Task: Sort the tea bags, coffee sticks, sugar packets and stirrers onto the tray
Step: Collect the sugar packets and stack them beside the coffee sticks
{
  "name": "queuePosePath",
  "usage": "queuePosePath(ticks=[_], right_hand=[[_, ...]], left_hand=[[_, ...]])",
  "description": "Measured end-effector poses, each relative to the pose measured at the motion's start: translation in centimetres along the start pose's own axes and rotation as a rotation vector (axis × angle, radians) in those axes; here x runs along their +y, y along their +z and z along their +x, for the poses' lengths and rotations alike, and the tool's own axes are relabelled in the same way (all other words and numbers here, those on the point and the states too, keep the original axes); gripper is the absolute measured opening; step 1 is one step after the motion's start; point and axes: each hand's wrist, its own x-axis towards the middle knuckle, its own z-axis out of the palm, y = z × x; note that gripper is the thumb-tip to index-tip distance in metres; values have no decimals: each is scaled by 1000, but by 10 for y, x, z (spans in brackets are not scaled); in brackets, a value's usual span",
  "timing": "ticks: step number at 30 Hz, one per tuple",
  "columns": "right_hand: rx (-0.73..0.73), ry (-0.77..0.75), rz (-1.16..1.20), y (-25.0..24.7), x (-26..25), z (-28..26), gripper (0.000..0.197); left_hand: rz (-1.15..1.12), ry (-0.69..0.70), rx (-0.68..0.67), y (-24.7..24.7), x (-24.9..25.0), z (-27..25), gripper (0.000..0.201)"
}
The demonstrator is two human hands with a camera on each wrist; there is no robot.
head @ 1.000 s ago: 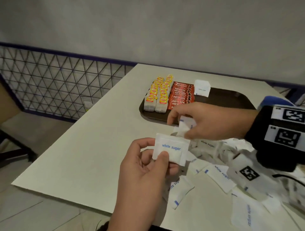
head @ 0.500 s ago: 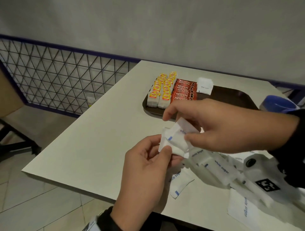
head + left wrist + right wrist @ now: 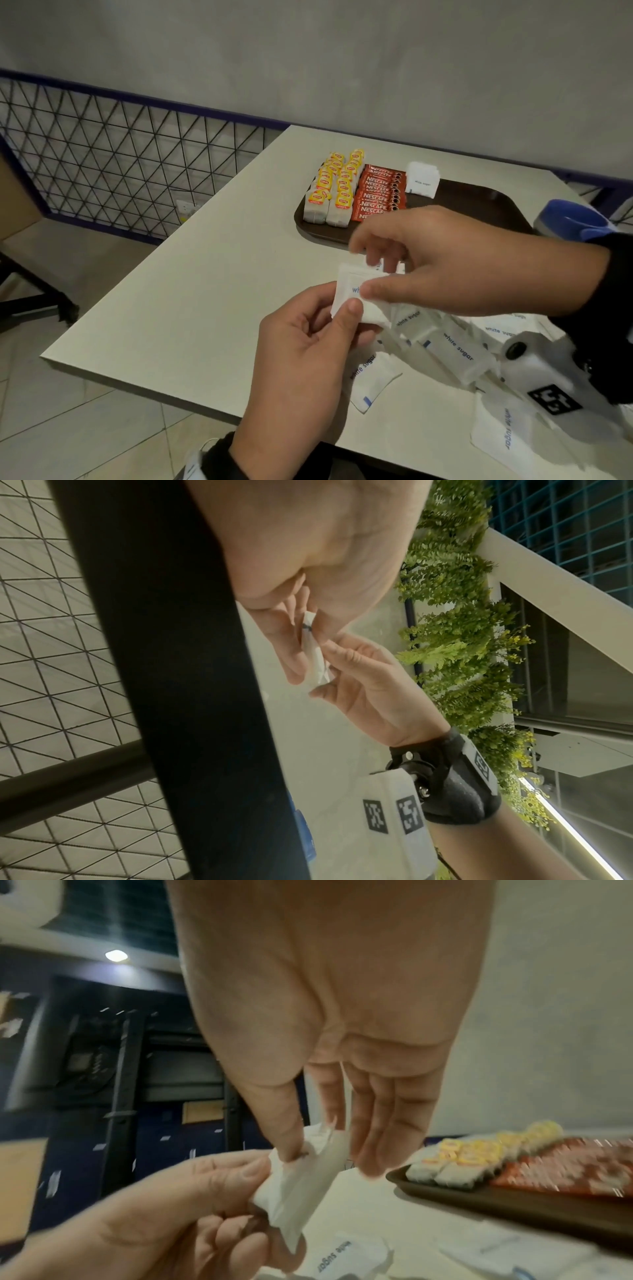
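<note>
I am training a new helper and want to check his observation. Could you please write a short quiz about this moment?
1. True or false: stirrers already lie on the tray.
2. Which sits between the tea bags and the sugar stack? A) coffee sticks B) cups
3. What do the left hand and right hand hold together?

Key: 1 false; 2 A; 3 sugar packets.

Second sugar packet [image 3: 356,291] now against first

Left hand [image 3: 308,346] and right hand [image 3: 455,260] raised, fingertips pinching together.
</note>
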Motion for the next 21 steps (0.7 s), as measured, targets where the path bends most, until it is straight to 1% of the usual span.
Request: queuePosePath(ticks=[2,3,5,8,10,13,15,18,21], right_hand=[[-78,67,143,0,3,0,18],[-97,85,204,0,4,0,15],[-108,96,292,0,6,-1,14],[-172,59,412,-3,10,-3,15],[-255,46,443,-7,16,-4,16],[-348,70,384,-20,33,2,14],[-315,139,326,-37,53,11,12],[-133,293,211,-67,101,36,7],[13,444,106,-78,151,66,7]], left_hand=[[-3,-9,-13,-1,0,0,17],[7,-10,-32,-2,0,0,18],[31,-10,-62,-4,0,1,21],[20,-20,-48,-4,-2,1,24],[0,-38,-37,-3,-4,1,24],[-50,-42,-25,-4,-8,3,27],[-25,1,-4,-7,-10,6,29],[28,56,4,-7,-10,9,29],[40,95,-24,-7,-15,10,27]])
